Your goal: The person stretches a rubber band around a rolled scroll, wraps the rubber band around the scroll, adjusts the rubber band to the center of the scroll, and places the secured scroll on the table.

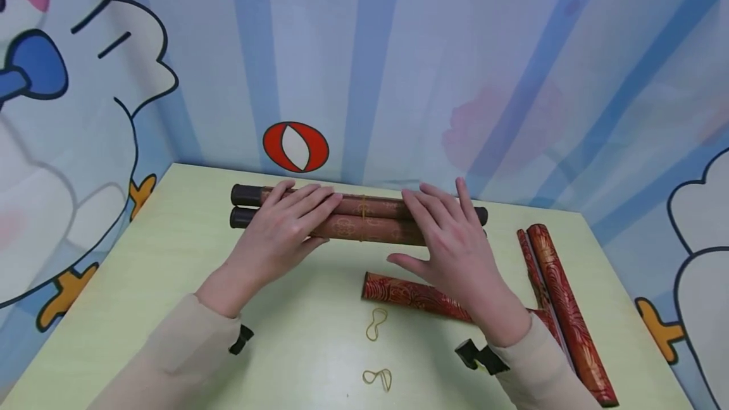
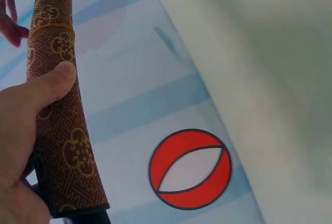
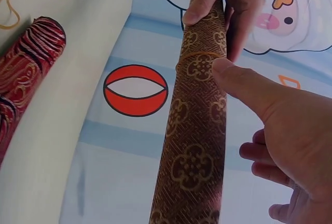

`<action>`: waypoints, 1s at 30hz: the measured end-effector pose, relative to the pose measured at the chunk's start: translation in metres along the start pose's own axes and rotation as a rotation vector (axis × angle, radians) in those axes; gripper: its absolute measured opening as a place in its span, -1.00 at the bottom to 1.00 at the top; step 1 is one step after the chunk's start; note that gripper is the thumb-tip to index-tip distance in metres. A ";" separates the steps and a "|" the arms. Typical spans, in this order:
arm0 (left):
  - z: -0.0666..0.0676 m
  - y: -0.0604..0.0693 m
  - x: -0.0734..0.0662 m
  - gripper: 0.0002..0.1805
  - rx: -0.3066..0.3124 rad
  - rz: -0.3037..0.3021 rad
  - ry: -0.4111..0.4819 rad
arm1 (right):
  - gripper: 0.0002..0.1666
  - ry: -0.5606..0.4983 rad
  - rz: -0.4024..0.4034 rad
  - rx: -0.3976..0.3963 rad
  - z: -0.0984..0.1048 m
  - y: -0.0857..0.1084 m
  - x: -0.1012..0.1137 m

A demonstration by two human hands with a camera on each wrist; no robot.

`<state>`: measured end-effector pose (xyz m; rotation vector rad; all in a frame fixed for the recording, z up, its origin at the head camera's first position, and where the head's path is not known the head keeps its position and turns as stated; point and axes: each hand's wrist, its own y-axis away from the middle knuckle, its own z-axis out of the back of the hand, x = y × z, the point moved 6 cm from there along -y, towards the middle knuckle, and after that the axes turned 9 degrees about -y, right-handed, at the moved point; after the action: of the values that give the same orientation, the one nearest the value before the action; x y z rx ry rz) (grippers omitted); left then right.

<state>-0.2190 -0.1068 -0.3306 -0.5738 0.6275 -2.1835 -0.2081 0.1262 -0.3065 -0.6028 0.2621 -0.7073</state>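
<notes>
A brown patterned scroll (image 1: 376,228), rolled from both ends into two parallel rolls with black end knobs, is held level above the table's far part. A yellow rubber band (image 1: 363,220) circles its middle. My left hand (image 1: 285,223) grips the scroll's left part, thumb along the near roll (image 2: 62,125). On the right side, my right hand (image 1: 455,239) lies over the scroll with fingers spread. In the right wrist view its thumb (image 3: 244,81) touches the brown roll beside the band, and the other fingers stand apart.
A red and gold scroll (image 1: 416,296) lies on the pale table (image 1: 307,359) near my right forearm, partly hidden by it. Another red scroll (image 1: 569,309) lies at the right. Two loose rubber bands (image 1: 376,324) rest in front. A printed cloth backdrop (image 1: 319,49) surrounds the table.
</notes>
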 end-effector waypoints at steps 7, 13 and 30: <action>-0.025 0.007 0.019 -0.18 0.134 0.032 0.031 | 0.18 -0.060 -0.023 0.038 -0.012 0.015 -0.001; -0.049 0.013 0.037 -0.20 0.229 0.066 0.049 | 0.14 -0.093 -0.052 0.117 -0.026 0.029 0.001; -0.111 0.011 0.075 -0.22 0.403 0.191 0.163 | 0.11 -0.084 -0.185 0.364 -0.041 0.064 0.001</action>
<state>-0.3220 -0.1442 -0.4086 -0.1196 0.2953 -2.1074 -0.1906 0.1459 -0.3780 -0.3097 -0.0039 -0.8810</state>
